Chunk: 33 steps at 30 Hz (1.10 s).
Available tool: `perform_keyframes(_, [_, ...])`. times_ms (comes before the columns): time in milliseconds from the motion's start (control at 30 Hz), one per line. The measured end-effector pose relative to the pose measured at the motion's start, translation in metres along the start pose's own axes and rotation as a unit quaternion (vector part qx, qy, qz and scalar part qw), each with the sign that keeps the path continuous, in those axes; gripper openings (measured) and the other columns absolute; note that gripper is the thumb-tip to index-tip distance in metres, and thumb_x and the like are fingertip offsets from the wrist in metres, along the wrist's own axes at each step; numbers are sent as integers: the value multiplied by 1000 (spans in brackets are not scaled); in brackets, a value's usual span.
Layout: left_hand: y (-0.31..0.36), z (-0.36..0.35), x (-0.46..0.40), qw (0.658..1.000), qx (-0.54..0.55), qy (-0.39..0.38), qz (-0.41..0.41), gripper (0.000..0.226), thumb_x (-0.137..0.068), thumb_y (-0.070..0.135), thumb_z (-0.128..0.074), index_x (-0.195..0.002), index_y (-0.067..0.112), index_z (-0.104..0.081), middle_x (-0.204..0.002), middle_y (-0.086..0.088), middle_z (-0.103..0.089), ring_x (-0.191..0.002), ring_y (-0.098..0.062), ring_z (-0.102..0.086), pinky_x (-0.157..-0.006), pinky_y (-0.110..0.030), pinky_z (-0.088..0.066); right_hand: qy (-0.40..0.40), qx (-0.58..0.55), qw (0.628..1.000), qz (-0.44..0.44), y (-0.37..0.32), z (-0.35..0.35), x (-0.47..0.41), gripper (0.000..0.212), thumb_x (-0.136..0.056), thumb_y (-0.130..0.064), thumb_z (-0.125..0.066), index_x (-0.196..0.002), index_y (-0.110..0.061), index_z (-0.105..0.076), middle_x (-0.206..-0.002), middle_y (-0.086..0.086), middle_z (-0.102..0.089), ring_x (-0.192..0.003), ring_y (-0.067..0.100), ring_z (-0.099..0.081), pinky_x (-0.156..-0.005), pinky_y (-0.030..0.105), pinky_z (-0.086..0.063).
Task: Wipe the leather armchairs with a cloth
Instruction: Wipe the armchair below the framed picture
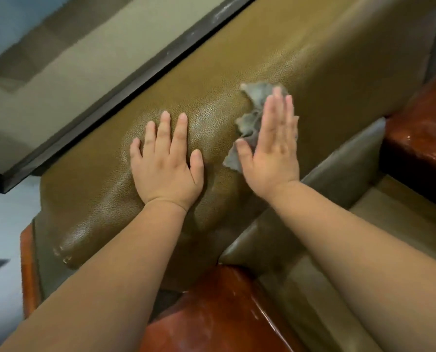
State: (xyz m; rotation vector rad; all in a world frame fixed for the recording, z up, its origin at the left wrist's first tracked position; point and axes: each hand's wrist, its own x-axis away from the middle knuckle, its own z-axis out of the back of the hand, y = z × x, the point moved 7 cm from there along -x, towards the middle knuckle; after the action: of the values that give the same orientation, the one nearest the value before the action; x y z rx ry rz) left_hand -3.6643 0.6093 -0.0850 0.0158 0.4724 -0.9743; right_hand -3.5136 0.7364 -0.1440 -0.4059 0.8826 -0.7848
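A pale wall with a dark baseboard (125,92) runs diagonally behind an olive-green leather armchair (211,80), and a light floor shows at the lower left. From the head camera, looking down, the chair's padded backrest top fills the middle of the picture, its pebbled leather shiny under the light, with a few scuffed nicks near its lower left corner. Glossy reddish-brown wooden armrests sit at the bottom centre (211,308) and at the right edge (425,138), and the seat cushion (379,217) lies lower right between them.

The left hand (164,163) lies flat on the top of the backrest, palm down, fingers straight and slightly spread, holding nothing. Just beside it, the right hand (272,146) is also flat with fingers straight and close together, pressing a crumpled grey cloth (249,123) against the leather. The cloth sticks out from under the hand along the thumb side and past the fingertips, bunched in folds, on the front upper edge of the backrest. Both forearms are bare and reach in from the bottom of the frame
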Motion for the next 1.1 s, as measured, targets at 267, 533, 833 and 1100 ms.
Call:
perform_keyframes(267, [3,3,0,1000,11,5,-14,68,-98,52,-33,-163,32,-35,-168,-8,-38,-152,-36,-37,-121,-58,-29,-79,-91,986,-117,-78,-57,122,86,-104,-44,-36,-161,-12,20,-172,12,18,-159,33,15,-126,61,-11])
perform_keyframes(533, [11,-3,6,994,-27,61,-85,81,-91,68,-44,-164,36,-29,-168,-5,-36,-149,-35,-39,-120,-58,-27,48,-87,969,-227,33,-22,30,85,-103,-55,-37,-166,-10,-1,-174,10,8,-160,29,10,-127,60,-8])
perform_keyframes(833, [52,10,-8,944,-107,-72,-304,93,-86,76,-44,-168,43,-14,-177,-13,-4,-151,-59,-20,-115,-77,-29,-118,-61,974,-181,-48,-78,141,93,-100,-60,-30,-162,-10,19,-171,14,23,-158,36,18,-123,63,-19])
perform_keyframes(1100, [68,-4,-20,910,-87,-14,-404,86,-85,71,-54,-161,35,-41,-173,-24,-13,-150,-62,-19,-109,-78,-30,93,-80,931,-344,97,-62,74,84,-101,-69,-13,-166,-20,8,-174,2,11,-160,26,9,-127,57,-6])
